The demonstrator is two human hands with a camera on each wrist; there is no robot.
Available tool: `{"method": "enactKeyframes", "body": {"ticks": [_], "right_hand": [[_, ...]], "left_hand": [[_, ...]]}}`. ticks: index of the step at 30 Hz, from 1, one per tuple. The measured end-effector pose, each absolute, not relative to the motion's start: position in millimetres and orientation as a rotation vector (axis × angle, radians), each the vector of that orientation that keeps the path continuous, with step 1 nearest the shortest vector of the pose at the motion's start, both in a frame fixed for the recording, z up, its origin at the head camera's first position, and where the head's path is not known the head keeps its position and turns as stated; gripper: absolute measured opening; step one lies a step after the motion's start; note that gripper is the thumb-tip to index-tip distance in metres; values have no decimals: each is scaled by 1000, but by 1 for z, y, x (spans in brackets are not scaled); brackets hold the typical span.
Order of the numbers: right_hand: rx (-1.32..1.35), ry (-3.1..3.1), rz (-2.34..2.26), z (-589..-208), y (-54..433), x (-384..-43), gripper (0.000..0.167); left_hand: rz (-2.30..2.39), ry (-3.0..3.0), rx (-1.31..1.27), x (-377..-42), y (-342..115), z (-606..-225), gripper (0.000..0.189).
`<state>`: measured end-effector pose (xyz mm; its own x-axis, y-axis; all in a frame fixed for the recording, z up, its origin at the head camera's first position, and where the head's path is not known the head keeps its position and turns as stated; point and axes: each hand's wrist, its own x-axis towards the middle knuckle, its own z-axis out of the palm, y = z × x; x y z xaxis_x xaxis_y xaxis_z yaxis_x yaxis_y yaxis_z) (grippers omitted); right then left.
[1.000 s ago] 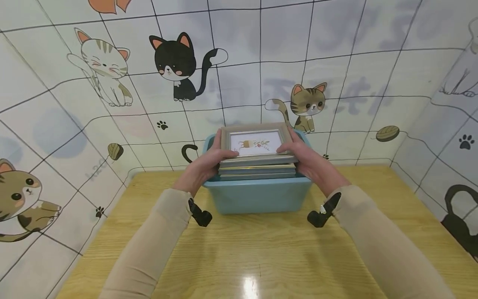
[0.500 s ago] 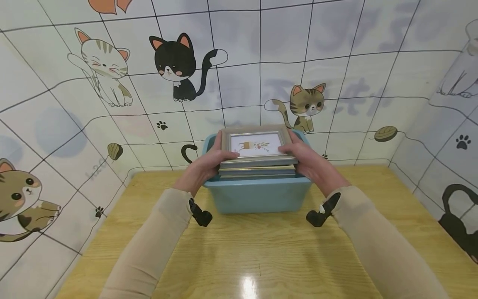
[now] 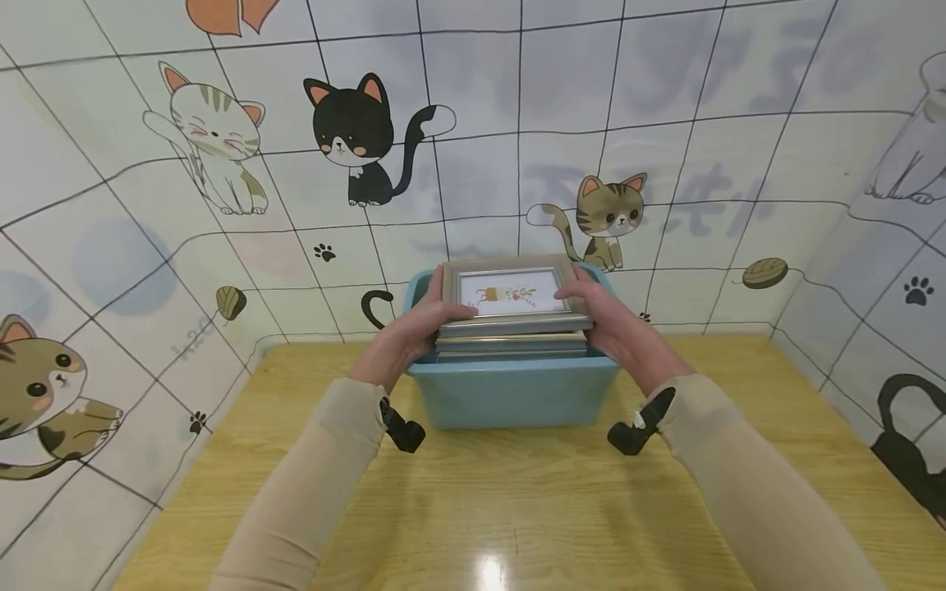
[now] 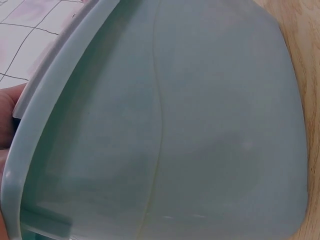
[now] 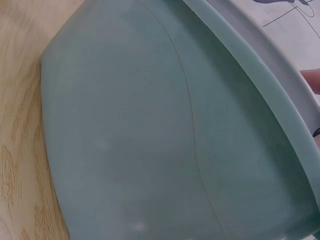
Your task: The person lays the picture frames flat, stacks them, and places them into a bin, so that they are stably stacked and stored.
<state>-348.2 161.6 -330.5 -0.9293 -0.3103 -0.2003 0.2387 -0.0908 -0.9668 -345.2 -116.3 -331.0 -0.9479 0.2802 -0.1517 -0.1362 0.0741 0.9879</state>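
A beige picture frame (image 3: 510, 293) with a small plant print lies face up on top of a stack in a light blue plastic bin (image 3: 513, 398). My left hand (image 3: 410, 330) grips its left side, thumb over the front corner. On the right side my right hand (image 3: 621, 327) holds it the same way, thumb on the face. Under it, more frames (image 3: 512, 343) with gold-coloured edges show above the bin's rim. The other fingers are hidden by the stack and bin. Both wrist views mostly show the bin's outer wall, with a bit of left hand (image 4: 6, 120) and right hand (image 5: 312, 81).
The bin stands on a wooden table (image 3: 510, 492), near its back edge. Behind and at both sides rises a white cloth (image 3: 480, 98) with a black grid and cartoon cats. A black wrist mount (image 3: 402, 425) sits on the left cuff, another (image 3: 640, 423) on the right.
The head view has tilted up slightly, so the scene sits a little lower. Both hands keep their hold on the top frame, and the stack stays in the bin.
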Motion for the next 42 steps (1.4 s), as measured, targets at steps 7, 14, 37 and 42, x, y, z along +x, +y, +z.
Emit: {"method": "enactKeyframes", "body": {"ticks": [7,14,37,42], "right_hand": [[-70,1829,-2076,-331,160,-347,93],[-90,1850,-2051,-331,162,-347,94],[-70,1906,-2003,-331,162,-346,91],[-71,1900,-2011,-332,160,-348,93]], "left_hand": [[1928,2076,121,-344,-116,-332,113],[1940,2048,178,-344,-115,-332,108],[1926,2052,98,-343,-111,-329,114],[1954,2050,113,-343,-112,-330,117]]}}
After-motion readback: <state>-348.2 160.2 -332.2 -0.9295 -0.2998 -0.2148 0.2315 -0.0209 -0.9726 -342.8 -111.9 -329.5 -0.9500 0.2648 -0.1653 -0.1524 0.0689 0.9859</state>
